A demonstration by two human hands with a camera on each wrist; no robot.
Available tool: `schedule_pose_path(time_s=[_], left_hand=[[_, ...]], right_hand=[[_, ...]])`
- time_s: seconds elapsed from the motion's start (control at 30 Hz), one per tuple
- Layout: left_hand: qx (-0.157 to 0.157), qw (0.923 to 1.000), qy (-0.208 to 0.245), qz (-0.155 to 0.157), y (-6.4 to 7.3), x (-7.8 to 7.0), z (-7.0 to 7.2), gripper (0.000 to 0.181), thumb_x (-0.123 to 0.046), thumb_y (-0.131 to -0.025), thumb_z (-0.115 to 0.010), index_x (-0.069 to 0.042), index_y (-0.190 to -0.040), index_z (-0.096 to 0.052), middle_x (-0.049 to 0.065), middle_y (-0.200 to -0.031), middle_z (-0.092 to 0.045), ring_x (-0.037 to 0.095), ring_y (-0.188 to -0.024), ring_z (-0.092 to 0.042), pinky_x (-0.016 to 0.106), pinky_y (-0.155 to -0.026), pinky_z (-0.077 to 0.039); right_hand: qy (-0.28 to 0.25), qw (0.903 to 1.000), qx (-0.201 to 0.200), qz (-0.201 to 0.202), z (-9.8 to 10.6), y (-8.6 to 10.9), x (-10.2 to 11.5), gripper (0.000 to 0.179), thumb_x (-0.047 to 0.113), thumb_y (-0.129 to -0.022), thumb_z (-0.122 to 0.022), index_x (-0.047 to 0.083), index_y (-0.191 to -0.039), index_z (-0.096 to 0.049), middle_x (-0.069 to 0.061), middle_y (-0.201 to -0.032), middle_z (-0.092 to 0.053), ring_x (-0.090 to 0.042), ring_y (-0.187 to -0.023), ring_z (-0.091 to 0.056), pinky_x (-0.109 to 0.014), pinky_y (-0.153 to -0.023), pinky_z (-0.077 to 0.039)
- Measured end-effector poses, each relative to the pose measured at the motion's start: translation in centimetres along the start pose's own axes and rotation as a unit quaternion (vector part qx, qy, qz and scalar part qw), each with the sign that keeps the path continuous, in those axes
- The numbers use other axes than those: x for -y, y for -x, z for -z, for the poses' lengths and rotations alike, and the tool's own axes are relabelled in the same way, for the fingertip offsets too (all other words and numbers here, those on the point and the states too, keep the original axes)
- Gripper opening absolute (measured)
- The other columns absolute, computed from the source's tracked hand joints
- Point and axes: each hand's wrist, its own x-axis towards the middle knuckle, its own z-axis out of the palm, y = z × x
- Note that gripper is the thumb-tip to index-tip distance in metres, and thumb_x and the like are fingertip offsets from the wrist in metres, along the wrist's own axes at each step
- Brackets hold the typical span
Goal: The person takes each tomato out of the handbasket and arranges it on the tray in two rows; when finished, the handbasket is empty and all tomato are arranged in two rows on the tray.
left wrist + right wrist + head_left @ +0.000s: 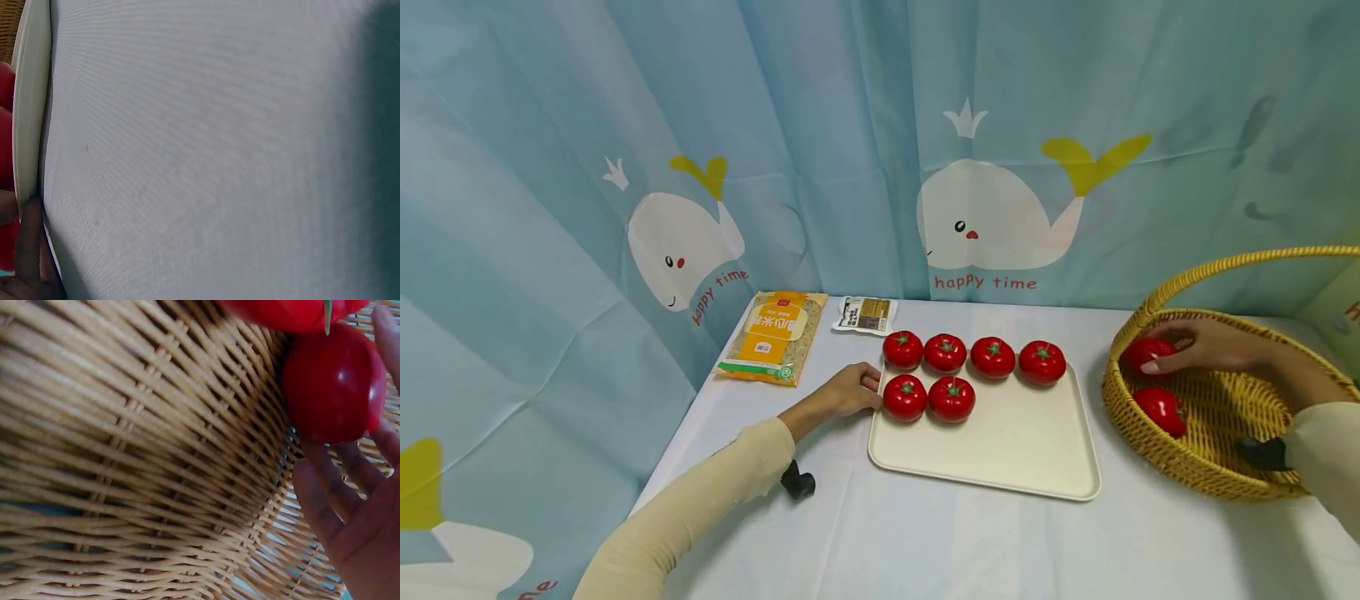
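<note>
My left hand (pixel 852 390) pinches the left rim of a cream rectangular tray (pixel 1022 442), thumb above and fingers (pixel 28 250) against the underside in the left wrist view. Several red tomatoes with green stems stand on it, among them a front-row tomato (pixel 952 399). Inside a wicker basket (pixel 1213 417) at the right, my right hand (pixel 1213 346) holds a tomato (pixel 331 384), its thumb on one side and fingers curved round the other. A second tomato (pixel 1159 408) lies beside it against the basket wall.
A yellow bag of grain (pixel 771 337) lies at the table's back left, with a small white packet (pixel 865 315) to its right. The basket's tall handle (pixel 1195 271) arches over the right forearm. A light blue whale-print curtain (pixel 850 167) hangs behind the table.
</note>
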Motion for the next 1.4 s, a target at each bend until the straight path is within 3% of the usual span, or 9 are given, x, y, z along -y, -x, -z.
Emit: schedule_pose_path(time_s=[0.23, 0.57, 0.77, 0.87, 1.0, 1.07, 1.23, 1.3, 1.4], left_hand=[[-0.001, 1.0000, -0.004, -0.003, 0.0, -0.3, 0.1, 0.046, -0.001, -0.078, -0.071, 0.001, -0.122, -0.056, 0.009, -0.100, -0.060, 0.016, -0.085, -0.057, 0.023, -0.073, -0.057], [-0.006, 1.0000, 0.000, -0.005, 0.0, -0.3, 0.0, 0.047, 0.001, -0.076, -0.071, 0.002, -0.121, -0.056, 0.009, -0.100, -0.060, 0.015, -0.083, -0.057, 0.023, -0.072, -0.058], [-0.007, 1.0000, 0.000, -0.004, -0.1, -0.2, -0.1, 0.047, 0.001, -0.076, -0.070, 0.002, -0.122, -0.056, 0.009, -0.100, -0.061, 0.015, -0.083, -0.058, 0.023, -0.073, -0.058], [-0.006, 1.0000, 0.001, -0.003, 0.0, -0.2, -0.2, 0.047, 0.001, -0.077, -0.071, 0.002, -0.121, -0.056, 0.009, -0.100, -0.060, 0.015, -0.083, -0.058, 0.024, -0.073, -0.058], [-0.005, 1.0000, 0.000, 0.000, 0.2, -0.2, -0.1, 0.046, 0.000, -0.078, -0.071, 0.001, -0.121, -0.056, 0.008, -0.100, -0.060, 0.014, -0.083, -0.057, 0.023, -0.073, -0.058], [-0.004, 1.0000, 0.002, 0.003, 0.2, -0.2, -0.1, 0.046, 0.000, -0.078, -0.072, 0.001, -0.122, -0.056, 0.009, -0.100, -0.059, 0.015, -0.084, -0.057, 0.024, -0.073, -0.058], [-0.004, 1.0000, 0.001, 0.005, 0.4, -0.3, 0.1, 0.046, 0.000, -0.078, -0.072, 0.001, -0.121, -0.056, 0.009, -0.101, -0.058, 0.016, -0.085, -0.057, 0.024, -0.074, -0.058], [-0.004, 1.0000, -0.003, 0.005, 0.3, -0.3, 0.1, 0.046, -0.001, -0.078, -0.073, 0.000, -0.121, -0.056, 0.009, -0.101, -0.058, 0.016, -0.085, -0.057, 0.024, -0.074, -0.058], [-0.003, 1.0000, -0.006, 0.003, 0.3, -0.2, 0.0, 0.046, -0.002, -0.078, -0.073, 0.000, -0.121, -0.057, 0.009, -0.101, -0.059, 0.015, -0.085, -0.057, 0.023, -0.073, -0.058]], right_hand=[[0.010, 0.9999, -0.006, 0.001, 0.0, -0.3, 0.3, 0.062, 0.034, -0.088, -0.075, -0.007, -0.131, -0.054, -0.016, -0.115, -0.064, -0.020, -0.095, -0.058, -0.027, -0.071, -0.051], [-0.016, 0.9997, -0.009, 0.016, 0.1, 0.1, 0.5, 0.057, 0.027, -0.087, -0.077, -0.003, -0.130, -0.053, -0.017, -0.115, -0.062, -0.011, -0.090, -0.058, -0.024, -0.070, -0.053], [-0.026, 0.9989, -0.032, 0.023, 0.2, 0.7, 0.4, 0.055, 0.022, -0.089, -0.076, -0.004, -0.132, -0.052, -0.014, -0.115, -0.062, 0.000, -0.086, -0.055, -0.022, -0.070, -0.052], [-0.020, 0.9986, -0.044, 0.022, 0.5, 1.2, 0.3, 0.056, 0.023, -0.088, -0.076, -0.002, -0.132, -0.052, -0.016, -0.119, -0.061, -0.007, -0.092, -0.057, -0.025, -0.072, -0.052], [0.004, 0.9984, -0.056, 0.011, 1.1, 2.0, 0.3, 0.059, 0.032, -0.088, -0.077, 0.003, -0.133, -0.054, -0.022, -0.127, -0.059, -0.034, -0.111, -0.057, -0.030, -0.076, -0.049], [0.005, 0.9982, -0.059, 0.006, 1.3, 2.4, 0.4, 0.060, 0.035, -0.088, -0.076, 0.005, -0.134, -0.054, -0.024, -0.130, -0.058, -0.035, -0.114, -0.056, -0.029, -0.076, -0.047], [-0.031, 0.9975, -0.063, -0.012, 1.5, 3.2, 0.8, 0.063, 0.036, -0.089, -0.075, 0.005, -0.137, -0.049, -0.025, -0.133, -0.055, 0.003, -0.096, -0.054, -0.021, -0.071, -0.049], [-0.037, 0.9969, -0.066, -0.019, 1.5, 3.6, 0.9, 0.065, 0.037, -0.089, -0.075, 0.004, -0.138, -0.047, -0.024, -0.132, -0.055, 0.010, -0.091, -0.052, -0.021, -0.070, -0.049], [-0.034, 0.9967, -0.069, -0.025, 1.5, 4.1, 1.0, 0.067, 0.038, -0.090, -0.075, 0.003, -0.139, -0.046, -0.025, -0.130, -0.057, 0.009, -0.089, -0.052, -0.023, -0.070, -0.049]])
